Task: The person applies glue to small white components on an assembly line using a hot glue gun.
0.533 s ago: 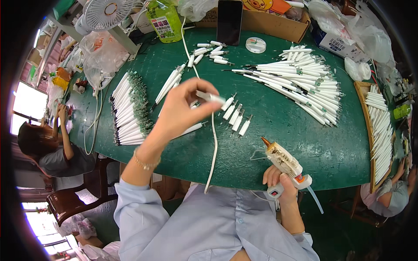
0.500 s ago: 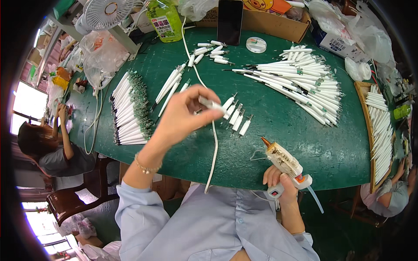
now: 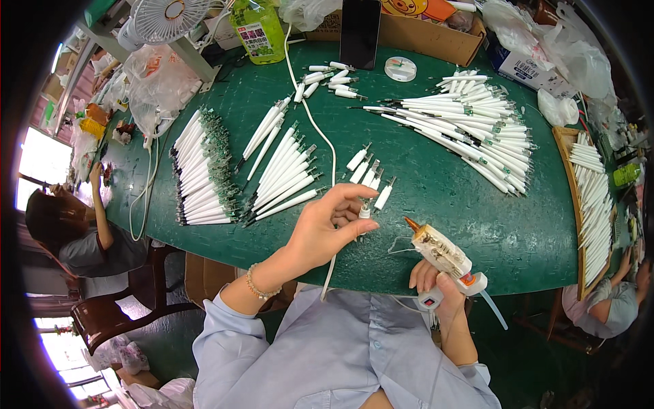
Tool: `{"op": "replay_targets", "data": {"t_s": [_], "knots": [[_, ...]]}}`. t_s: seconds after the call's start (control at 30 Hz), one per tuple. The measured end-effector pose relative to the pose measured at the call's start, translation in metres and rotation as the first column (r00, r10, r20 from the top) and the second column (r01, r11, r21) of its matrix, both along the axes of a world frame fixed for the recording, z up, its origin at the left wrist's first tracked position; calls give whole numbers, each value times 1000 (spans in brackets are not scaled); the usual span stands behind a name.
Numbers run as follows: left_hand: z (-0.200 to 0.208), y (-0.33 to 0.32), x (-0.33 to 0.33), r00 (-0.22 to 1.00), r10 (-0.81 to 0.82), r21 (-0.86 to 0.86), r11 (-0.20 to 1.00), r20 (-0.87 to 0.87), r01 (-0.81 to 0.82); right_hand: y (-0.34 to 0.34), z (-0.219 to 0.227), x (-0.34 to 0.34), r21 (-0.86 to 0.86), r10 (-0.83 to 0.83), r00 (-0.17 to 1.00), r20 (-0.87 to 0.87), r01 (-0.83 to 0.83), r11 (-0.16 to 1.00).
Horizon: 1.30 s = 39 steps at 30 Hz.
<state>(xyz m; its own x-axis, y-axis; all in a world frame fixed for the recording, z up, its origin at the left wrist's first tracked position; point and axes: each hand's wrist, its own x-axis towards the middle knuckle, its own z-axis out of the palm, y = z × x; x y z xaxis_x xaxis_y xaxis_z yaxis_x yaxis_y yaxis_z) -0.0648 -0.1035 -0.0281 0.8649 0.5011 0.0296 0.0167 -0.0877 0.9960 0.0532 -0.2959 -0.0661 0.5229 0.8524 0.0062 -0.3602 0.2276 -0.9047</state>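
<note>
My left hand point(image 3: 325, 230) is closed, pinching a short white tube point(image 3: 365, 212) between thumb and fingers. It hovers over the table, left of the glue gun's nozzle and apart from it. My right hand point(image 3: 437, 281) is wrapped round the grip of a cream hot glue gun point(image 3: 441, 251), whose brown nozzle points up and left. A translucent glue stick point(image 3: 496, 312) sticks out of its back end. Just beyond my left hand lie several short white tubes point(image 3: 357, 158) with thin metal tips. A fan of long white sticks point(image 3: 285, 167) rests left of the hand.
A white cable point(image 3: 320, 136) crosses the green table point(image 3: 504, 235). Bundled white sticks point(image 3: 194, 170) with green ends lie at left, a larger pile point(image 3: 470, 126) at right. At the back stand a green bottle point(image 3: 257, 31), a phone point(image 3: 360, 34) and a round dish point(image 3: 400, 69). A co-worker point(image 3: 82, 228) sits at left.
My left hand has come right and toward me with the short white tube, nearer the glue gun's nozzle. The sticks it covered now show. My right hand and the glue gun have stayed nearly still.
</note>
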Motion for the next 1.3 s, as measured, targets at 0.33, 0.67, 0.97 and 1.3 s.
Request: {"op": "replay_targets", "data": {"t_s": [0.33, 0.67, 0.97, 1.3], "knots": [[9, -14, 4, 991, -16, 341, 938, -131, 60, 0, -1, -2, -77, 69, 998, -8, -69, 995], [15, -13, 3, 983, -33, 421, 901, -183, 108, 1, 1, -3, -99, 66, 997, 37, -62, 993], [15, -11, 1, 981, -24, 444, 889, -193, 109, 3, 9, -4, -176, 69, 997, 17, -65, 982], [16, -10, 0, 982, -28, 465, 878, -187, 113, 1, 8, -4, -179, 73, 997, 22, -68, 981]]}}
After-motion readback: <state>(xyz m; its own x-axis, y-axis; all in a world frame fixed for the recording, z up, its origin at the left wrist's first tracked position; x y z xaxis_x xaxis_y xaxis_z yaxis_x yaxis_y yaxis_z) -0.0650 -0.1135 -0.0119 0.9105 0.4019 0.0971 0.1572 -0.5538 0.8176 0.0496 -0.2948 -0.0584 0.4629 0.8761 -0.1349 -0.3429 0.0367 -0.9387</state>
